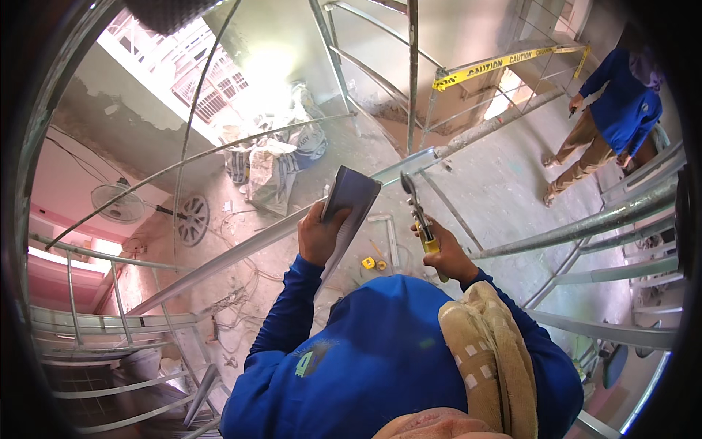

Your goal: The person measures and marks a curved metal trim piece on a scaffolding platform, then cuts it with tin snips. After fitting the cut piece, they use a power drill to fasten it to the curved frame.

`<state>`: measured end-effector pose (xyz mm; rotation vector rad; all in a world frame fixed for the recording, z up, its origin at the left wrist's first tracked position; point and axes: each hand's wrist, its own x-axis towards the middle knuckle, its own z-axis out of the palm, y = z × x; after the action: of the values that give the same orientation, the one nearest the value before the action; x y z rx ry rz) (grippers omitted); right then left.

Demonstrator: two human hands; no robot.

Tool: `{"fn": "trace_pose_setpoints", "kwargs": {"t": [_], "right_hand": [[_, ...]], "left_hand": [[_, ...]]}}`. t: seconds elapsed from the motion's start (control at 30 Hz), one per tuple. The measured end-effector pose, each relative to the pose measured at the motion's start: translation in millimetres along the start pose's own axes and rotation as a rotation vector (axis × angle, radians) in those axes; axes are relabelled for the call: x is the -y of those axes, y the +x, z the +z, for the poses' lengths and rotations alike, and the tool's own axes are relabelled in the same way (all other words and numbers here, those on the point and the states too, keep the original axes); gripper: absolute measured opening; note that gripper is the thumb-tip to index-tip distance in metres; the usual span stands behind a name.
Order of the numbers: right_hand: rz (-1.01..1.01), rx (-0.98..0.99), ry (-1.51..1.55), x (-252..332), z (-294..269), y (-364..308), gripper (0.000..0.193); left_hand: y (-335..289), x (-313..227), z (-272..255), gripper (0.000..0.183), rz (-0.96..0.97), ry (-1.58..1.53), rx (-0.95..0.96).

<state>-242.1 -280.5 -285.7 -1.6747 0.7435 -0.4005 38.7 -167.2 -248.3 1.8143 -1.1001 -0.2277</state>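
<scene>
The long metal channel (241,249) slants from lower left up to upper right, its free end just beyond both hands, the left hand (318,238) closed around its bent grey sheet piece (349,201), the right hand (446,256) nearer that end, clenched on yellow-handled tin snips (418,212) pointing upward beside scaffold tubes (585,223).

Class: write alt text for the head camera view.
Seen from above, a person in blue sleeves grips a folded metal piece in the left hand and yellow-handled snips in the right hand, among scaffold poles.
</scene>
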Motion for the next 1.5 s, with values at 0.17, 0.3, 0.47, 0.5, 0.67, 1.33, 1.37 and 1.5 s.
{"fn": "trace_pose_setpoints", "kwargs": {"t": [0.17,0.3,0.47,0.5,0.67,1.33,1.37,1.5], "right_hand": [[0.005,0.042,-0.002,-6,2,-12,0.084],[0.048,0.085,0.001,3,3,-14,0.084],[0.05,0.085,-0.038,6,5,-13,0.085],[0.024,0.079,-0.062,5,6,-12,0.085],[0.018,0.093,-0.074,-1,8,-11,0.085],[0.107,0.178,-0.308,-33,3,-28,0.047],[0.105,0.172,-0.309,-34,5,-28,0.046],[0.135,0.139,-0.268,-40,14,-28,0.044]], "left_hand": [[-13,8,20,0.036,0.041,0.026,0.002],[-22,13,30,0.038,0.05,0.084,0.014],[-27,21,33,0.039,0.063,0.126,-0.027],[-27,23,33,0.039,0.072,0.135,-0.032],[-30,29,29,0.04,0.11,0.187,-0.018],[-68,55,26,0.049,-0.162,0.139,0.327],[-69,57,25,0.049,-0.167,0.144,0.33],[-74,67,26,0.05,-0.163,0.157,0.35]]}}
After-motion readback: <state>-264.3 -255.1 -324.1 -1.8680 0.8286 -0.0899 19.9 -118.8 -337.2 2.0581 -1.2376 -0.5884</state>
